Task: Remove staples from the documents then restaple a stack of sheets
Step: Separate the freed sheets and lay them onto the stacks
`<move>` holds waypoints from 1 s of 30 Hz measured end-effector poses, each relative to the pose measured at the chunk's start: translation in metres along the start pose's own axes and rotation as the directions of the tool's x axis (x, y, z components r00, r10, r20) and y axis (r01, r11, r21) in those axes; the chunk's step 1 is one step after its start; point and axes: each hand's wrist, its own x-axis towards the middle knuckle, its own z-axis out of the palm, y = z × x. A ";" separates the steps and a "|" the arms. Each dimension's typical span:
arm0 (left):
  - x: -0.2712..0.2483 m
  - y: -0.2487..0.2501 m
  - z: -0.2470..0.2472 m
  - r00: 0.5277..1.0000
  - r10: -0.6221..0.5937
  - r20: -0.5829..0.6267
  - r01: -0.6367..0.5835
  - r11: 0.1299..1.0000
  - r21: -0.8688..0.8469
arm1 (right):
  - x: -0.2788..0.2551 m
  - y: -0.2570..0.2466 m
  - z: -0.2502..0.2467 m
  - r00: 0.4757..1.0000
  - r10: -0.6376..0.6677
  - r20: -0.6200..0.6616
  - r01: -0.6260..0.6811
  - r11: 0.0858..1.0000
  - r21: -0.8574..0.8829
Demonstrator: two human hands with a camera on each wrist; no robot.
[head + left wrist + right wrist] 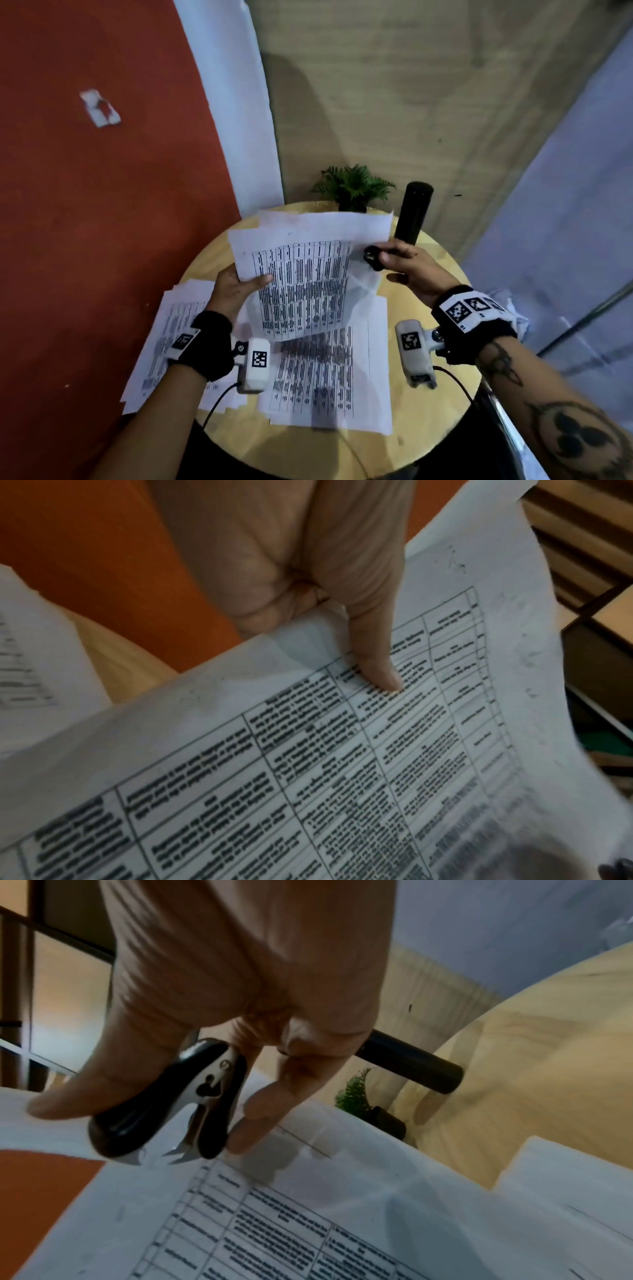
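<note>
**Held sheet, staple remover at its corner**

The left hand (236,291) pinches a printed sheet (301,274) at its near-left edge, thumb (373,664) flat on top over the table print, fingers hidden beneath the paper. The sheet is lifted off the round table (428,404) and tilts up toward the plant (354,186), which stands at the table's far edge.

The right hand (407,267) grips a black staple remover (371,257) between thumb (92,1093) and fingers (263,1112). The tool's metal claws are parted and point down at the sheet's far-right corner; whether they touch the paper cannot be told. In the wrist view one fingertip lies on or just above the sheet beside the tool.

Just right of the plant stands a dark cylinder (412,212), directly behind the right hand. On the near side of the table from the plant, below the held sheet, lies a stack (329,383) of printed pages. A second, fanned pile (164,339) sits to the left of that stack, overhanging the table's left rim under the left wrist.
</note>
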 end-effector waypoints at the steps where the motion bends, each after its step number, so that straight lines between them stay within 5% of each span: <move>1: -0.001 0.007 -0.002 1.000 0.009 0.019 -0.009 1.000 -0.007 | -0.002 -0.005 0.002 1.000 -0.024 0.008 0.024 1.000 -0.013; 12: -0.011 0.074 -0.014 0.992 0.059 0.113 -0.052 0.996 -0.066 | -0.025 -0.074 0.019 0.944 -0.270 0.191 0.253 0.961 0.107; 17: -0.016 0.109 -0.012 0.969 0.235 -0.077 -0.232 0.972 0.043 | -0.038 -0.095 0.021 0.923 -0.323 0.212 0.311 0.946 0.087; 20: -0.026 0.144 -0.001 0.841 0.530 -0.108 -0.435 0.782 0.446 | -0.045 -0.109 0.019 0.908 -0.344 0.240 0.336 0.939 0.073; 23: -0.037 0.183 0.020 0.708 0.692 0.142 -0.552 0.417 0.722 | -0.050 -0.119 0.014 0.891 -0.352 0.287 0.353 0.934 0.052; 26: -0.036 0.211 0.040 0.739 0.594 0.318 -0.577 0.314 0.754 | -0.056 -0.128 0.007 0.873 -0.338 0.350 0.346 0.937 0.043; 30: -0.030 0.232 0.054 0.766 0.494 0.411 -0.616 0.379 0.691 | -0.072 -0.139 0.001 0.854 -0.346 0.390 0.353 0.934 0.056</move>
